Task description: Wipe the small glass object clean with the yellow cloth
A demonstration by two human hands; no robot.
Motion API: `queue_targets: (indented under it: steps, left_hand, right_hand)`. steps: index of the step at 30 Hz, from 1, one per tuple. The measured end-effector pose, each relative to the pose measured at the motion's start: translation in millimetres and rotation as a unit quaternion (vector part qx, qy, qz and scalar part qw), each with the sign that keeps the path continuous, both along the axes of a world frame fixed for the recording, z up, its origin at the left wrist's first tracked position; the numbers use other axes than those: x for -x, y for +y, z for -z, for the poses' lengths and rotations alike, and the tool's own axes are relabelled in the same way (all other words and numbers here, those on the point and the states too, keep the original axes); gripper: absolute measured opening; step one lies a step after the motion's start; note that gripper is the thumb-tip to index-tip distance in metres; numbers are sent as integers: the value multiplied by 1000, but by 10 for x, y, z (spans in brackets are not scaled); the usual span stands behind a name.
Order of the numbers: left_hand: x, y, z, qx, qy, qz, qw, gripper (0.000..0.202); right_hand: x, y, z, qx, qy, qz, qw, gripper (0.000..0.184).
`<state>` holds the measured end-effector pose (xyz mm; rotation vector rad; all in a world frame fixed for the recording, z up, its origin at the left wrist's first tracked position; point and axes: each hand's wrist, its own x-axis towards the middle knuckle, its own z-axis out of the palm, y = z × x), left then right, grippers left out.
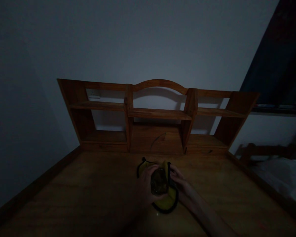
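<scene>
In the dim light a dark, glassy, roundish object (159,181), perhaps a glass or jar seen end-on, is in my left hand (146,184), whose fingers and thumb curve around its left side. A yellow cloth with black edging (165,203) lies under and around the object. A fold of the cloth stands up along the object's right side. My right hand (178,179) has its fingers closed on that fold, pressing it towards the glassy object. The fingertips behind the cloth are hidden.
A wooden desk (101,184) spreads beneath my hands. Along its back stands a wooden shelf unit (160,114) against a pale wall (148,42). A wall socket (93,93) shows through the left opening. A dark window (281,62) and pale bedding (283,174) are on the right.
</scene>
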<state>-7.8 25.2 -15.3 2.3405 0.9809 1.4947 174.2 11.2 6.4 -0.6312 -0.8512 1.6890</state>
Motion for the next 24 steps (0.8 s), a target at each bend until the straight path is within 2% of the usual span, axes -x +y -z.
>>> queue_targets:
  steps: [3, 7, 9, 12, 15, 18, 21, 24]
  left_hand:
    - [36, 19, -2, -28, 45, 5, 999, 88]
    - [86, 15, -58, -6, 79, -15, 997, 94]
    - [94, 13, -77, 7, 102, -12, 995, 98]
    - [77, -15, -113, 2, 140, -4, 990, 97]
    - [37, -77, -177, -43, 176, 0, 984, 88]
    - [5, -134, -238, -94, 209, -8, 973, 78]
    - [0, -156, -256, -132, 230, -26, 964, 71]
    - [15, -145, -232, -148, 246, -33, 957, 69]
  right_hand:
    - [39, -56, 0, -10, 17, -1, 1000, 52]
    - [88, -120, -39, -16, -27, -27, 999, 39]
    - [113, -132, -31, -32, -59, -35, 997, 41]
    - [140, -114, 37, -89, -133, 9, 987, 43]
    - [144, -87, 104, -179, -245, 85, 949, 36]
    - [131, -106, 88, -246, -349, 121, 896, 30]
    - [108, -162, 18, -273, -435, 145, 846, 26]
    - [79, -207, -28, -270, -495, 153, 812, 21]
